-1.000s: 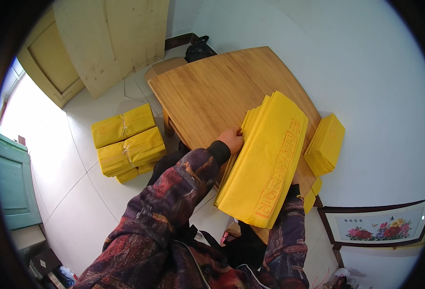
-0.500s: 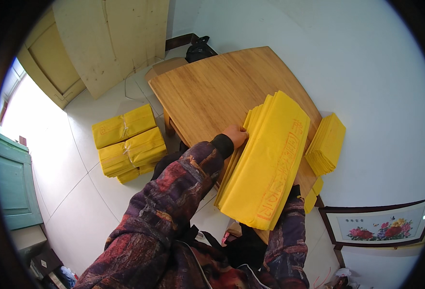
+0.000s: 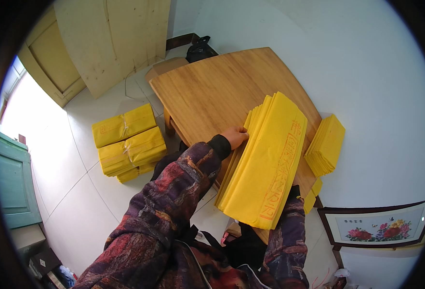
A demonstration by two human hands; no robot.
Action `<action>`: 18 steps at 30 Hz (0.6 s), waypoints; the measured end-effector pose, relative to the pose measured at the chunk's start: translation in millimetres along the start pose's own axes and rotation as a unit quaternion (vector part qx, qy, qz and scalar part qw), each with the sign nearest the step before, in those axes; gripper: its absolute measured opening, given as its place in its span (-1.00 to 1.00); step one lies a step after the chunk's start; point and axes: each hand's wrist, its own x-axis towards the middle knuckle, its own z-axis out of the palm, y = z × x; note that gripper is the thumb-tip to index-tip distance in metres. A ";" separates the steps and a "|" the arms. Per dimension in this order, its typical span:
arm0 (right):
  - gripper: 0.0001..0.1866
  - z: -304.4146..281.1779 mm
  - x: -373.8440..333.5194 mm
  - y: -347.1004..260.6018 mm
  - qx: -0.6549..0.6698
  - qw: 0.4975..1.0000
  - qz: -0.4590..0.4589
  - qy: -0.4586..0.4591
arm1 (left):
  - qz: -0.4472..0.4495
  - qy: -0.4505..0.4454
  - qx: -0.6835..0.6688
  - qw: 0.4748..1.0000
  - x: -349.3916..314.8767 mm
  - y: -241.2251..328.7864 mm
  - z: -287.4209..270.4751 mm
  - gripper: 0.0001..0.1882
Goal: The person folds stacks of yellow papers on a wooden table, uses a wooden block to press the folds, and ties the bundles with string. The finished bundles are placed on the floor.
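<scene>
From my remote seat I look down on the yellow stack (image 3: 270, 164), a thick wad of folded sheets with red marking on its top face, lying over the near right part of the table, straight ahead of the body and a little to the right. Its long axis slants, the far end leaning right and away, the near end pointing back toward the lap and jutting past the table edge; I can't tell how much of its weight the table takes. The left hand (image 3: 234, 138) is at the long left edge, about midway along, its fingers curled against the layers there; whether they pinch any sheets, I can't make out. The right hand is hidden behind the stack: I see only the black cuff (image 3: 295, 191) going in at the lower right edge, so I can't say how that hand is set. So the two arms meet the stack from opposite long sides, the left farther up. Around it I have the bare wooden table (image 3: 212, 82), a smaller yellow pile (image 3: 329, 144) at its right edge by the wall, tied yellow bundles (image 3: 131, 151) on the floor to the left, and a framed flower picture (image 3: 376, 225) low at right.
</scene>
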 end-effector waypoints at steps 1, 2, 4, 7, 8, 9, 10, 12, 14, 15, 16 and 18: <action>-0.58 0.2 -0.2 -0.1 0.000 1.000 0.000 -0.002 | 0.002 -0.002 -0.002 1.000 -0.3 0.3 -0.2 -0.62; -0.58 0.7 0.0 -0.6 0.001 1.000 0.000 -0.002 | -0.003 -0.004 -0.008 1.000 -1.1 1.2 -0.2 -0.62; -0.58 2.1 -1.1 -1.7 0.004 1.000 -0.002 -0.004 | 0.004 0.015 0.009 1.000 -4.9 5.2 0.8 -0.63; -0.58 5.6 -3.2 -4.1 0.010 1.000 -0.005 -0.012 | 0.000 0.043 0.042 0.998 -14.3 14.5 2.8 -0.64; -0.58 6.6 -4.2 -4.4 0.016 1.000 -0.008 -0.017 | 0.002 0.052 0.050 0.997 -17.4 16.9 3.7 -0.64; -0.58 7.7 -4.6 -4.7 0.026 0.999 -0.010 -0.024 | 0.015 0.076 0.082 0.994 -20.2 18.2 4.9 -0.64; -0.58 8.2 -5.4 -4.5 0.042 0.998 -0.014 -0.033 | 0.032 0.100 0.109 0.989 -22.3 18.2 6.2 -0.64; -0.58 8.7 -5.0 -3.9 0.045 0.997 -0.032 -0.053 | 0.066 0.156 0.144 0.975 -23.8 15.1 9.0 -0.64; -0.60 8.9 -2.9 -3.9 -0.092 0.988 -0.094 -0.080 | 0.119 0.212 0.162 0.957 -24.9 10.2 8.5 -0.63; -0.61 9.0 -0.9 -4.6 -0.204 0.965 -0.145 -0.086 | 0.150 0.227 0.160 0.949 -25.2 9.6 6.1 -0.62; -0.62 8.1 1.3 -7.1 -0.315 0.934 -0.163 -0.044 | 0.155 0.229 0.151 0.949 -25.9 10.5 3.6 -0.60; -0.60 5.7 0.0 -7.0 -0.187 0.976 -0.111 -0.019 | 0.142 0.144 0.028 0.979 -34.1 16.7 -4.6 -0.53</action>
